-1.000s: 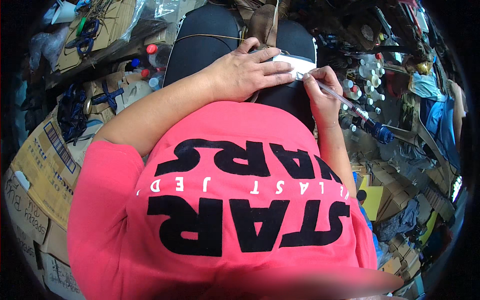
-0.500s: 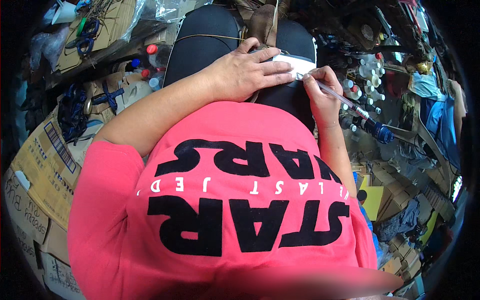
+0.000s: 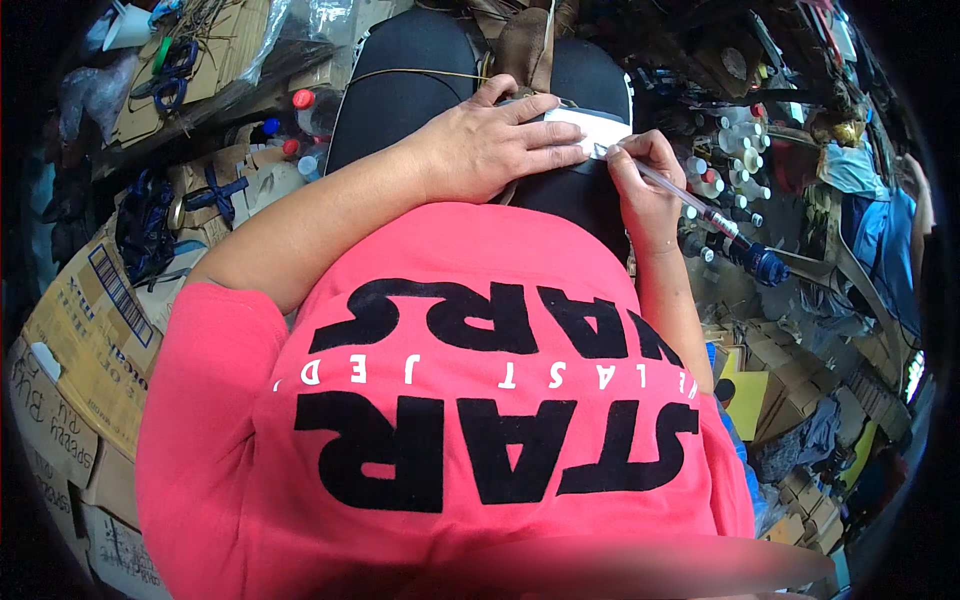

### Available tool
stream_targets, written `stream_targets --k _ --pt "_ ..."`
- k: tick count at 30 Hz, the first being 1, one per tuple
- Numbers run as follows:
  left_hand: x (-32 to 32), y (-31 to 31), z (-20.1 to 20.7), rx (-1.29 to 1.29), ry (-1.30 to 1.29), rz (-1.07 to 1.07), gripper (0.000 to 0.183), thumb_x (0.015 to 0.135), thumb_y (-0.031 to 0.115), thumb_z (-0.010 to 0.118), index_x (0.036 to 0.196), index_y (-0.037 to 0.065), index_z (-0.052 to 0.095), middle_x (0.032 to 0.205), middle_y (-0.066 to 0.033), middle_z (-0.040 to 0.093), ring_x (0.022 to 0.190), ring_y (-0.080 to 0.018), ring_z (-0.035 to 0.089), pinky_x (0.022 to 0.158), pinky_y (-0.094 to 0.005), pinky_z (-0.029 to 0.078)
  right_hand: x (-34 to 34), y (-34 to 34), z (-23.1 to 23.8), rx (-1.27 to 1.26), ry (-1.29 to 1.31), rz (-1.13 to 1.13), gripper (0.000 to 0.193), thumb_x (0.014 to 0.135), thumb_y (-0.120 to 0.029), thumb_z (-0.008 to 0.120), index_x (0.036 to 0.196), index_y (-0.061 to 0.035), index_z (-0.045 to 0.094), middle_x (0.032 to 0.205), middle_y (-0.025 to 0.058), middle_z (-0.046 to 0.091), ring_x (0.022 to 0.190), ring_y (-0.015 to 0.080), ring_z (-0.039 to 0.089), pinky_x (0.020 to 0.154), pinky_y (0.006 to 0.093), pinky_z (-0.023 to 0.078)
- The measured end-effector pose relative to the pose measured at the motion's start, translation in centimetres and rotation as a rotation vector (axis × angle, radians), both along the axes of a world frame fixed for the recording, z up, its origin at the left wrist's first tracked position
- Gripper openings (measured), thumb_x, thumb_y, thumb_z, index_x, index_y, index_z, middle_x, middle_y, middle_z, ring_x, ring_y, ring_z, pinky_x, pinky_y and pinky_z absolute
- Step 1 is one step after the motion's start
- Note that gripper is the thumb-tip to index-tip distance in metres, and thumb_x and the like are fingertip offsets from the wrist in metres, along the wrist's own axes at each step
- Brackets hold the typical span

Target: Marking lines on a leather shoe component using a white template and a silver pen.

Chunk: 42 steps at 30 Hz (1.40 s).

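Observation:
A small white card or pad (image 3: 611,128) lies over my dark-clad thighs. My left hand (image 3: 490,150) rests across its left part, palm down, with the fingers stretched out and spread. In my right hand (image 3: 650,190) is a pen (image 3: 697,208) with a clear barrel and a dark blue back end, pinched between thumb and fingers. The pen slants down to the right, and its tip is hidden by my fingers at the card's lower right edge. What lies under the card is mostly covered.
Plastic bottles (image 3: 740,150) crowd the right side, and a few red- and blue-capped ones (image 3: 305,118) stand at the left. Flattened cardboard (image 3: 95,330), blue-handled scissors (image 3: 172,75) and a blue cloth (image 3: 880,240) lie around. Part of a person's arm (image 3: 922,205) shows at the right edge.
My hands, the pen and the card look almost the same as before. The arm at the right edge has shifted slightly.

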<state>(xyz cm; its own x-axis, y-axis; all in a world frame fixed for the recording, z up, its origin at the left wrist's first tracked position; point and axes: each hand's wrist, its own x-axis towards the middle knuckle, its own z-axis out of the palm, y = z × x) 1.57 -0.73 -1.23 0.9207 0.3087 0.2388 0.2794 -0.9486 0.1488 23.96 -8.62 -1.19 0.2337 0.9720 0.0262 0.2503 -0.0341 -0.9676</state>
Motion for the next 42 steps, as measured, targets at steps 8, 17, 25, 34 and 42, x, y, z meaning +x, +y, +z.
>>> stream_targets --k 8,17,25,34,42 --pt "0.0 -0.1 0.2 -0.015 0.027 0.001 0.062 0.085 0.014 0.058 0.144 0.029 0.046 0.143 0.0048 0.047 0.132 -0.0192 0.041 0.107 -0.0448 0.027 0.1 -0.2 0.4 -0.025 0.04 -0.002 0.01 0.082 -0.003 0.065 0.078 -0.0008 0.056 0.074 0.0012 0.059 0.067 0.0056 0.052 0.061 0.0212 0.043" --pt "0.0 0.1 0.2 0.004 0.029 -0.006 0.059 0.086 0.016 0.056 0.143 0.03 0.046 0.142 0.0053 0.047 0.132 -0.0187 0.041 0.107 -0.045 0.027 0.3 -0.2 0.0 -0.015 0.104 -0.017 0.011 0.083 -0.002 0.065 0.078 -0.0014 0.056 0.076 0.0007 0.059 0.069 0.0051 0.051 0.063 0.0206 0.042" --pt "0.0 0.1 0.4 0.011 0.052 -0.004 0.06 0.087 0.016 0.056 0.144 0.031 0.045 0.143 0.0056 0.046 0.132 -0.0184 0.04 0.107 -0.0459 0.028 0.6 0.0 -0.2 0.007 0.017 0.005 0.011 0.082 -0.001 0.065 0.078 -0.0014 0.055 0.077 0.0009 0.058 0.069 0.0059 0.051 0.063 0.0209 0.042" --pt "0.1 0.1 0.3 0.011 0.058 -0.01 0.063 0.087 0.017 0.057 0.146 0.031 0.042 0.146 0.0065 0.043 0.134 -0.0186 0.039 0.108 -0.0449 0.028 1.7 -0.4 -0.3 0.001 0.278 -0.068 0.009 0.086 -0.003 0.063 0.081 -0.0021 0.056 0.079 0.004 0.06 0.07 0.0083 0.053 0.064 0.022 0.043" --pt "0.1 0.0 0.6 -0.012 0.059 -0.002 0.064 0.085 0.012 0.057 0.144 0.032 0.044 0.139 0.0009 0.048 0.133 -0.0194 0.041 0.108 -0.0447 0.027 2.5 -0.3 1.8 -0.043 0.299 -0.118 0.026 0.096 -0.025 0.065 0.106 -0.0013 0.063 0.084 0.0047 0.064 0.073 0.0087 0.058 0.065 0.0215 0.046"
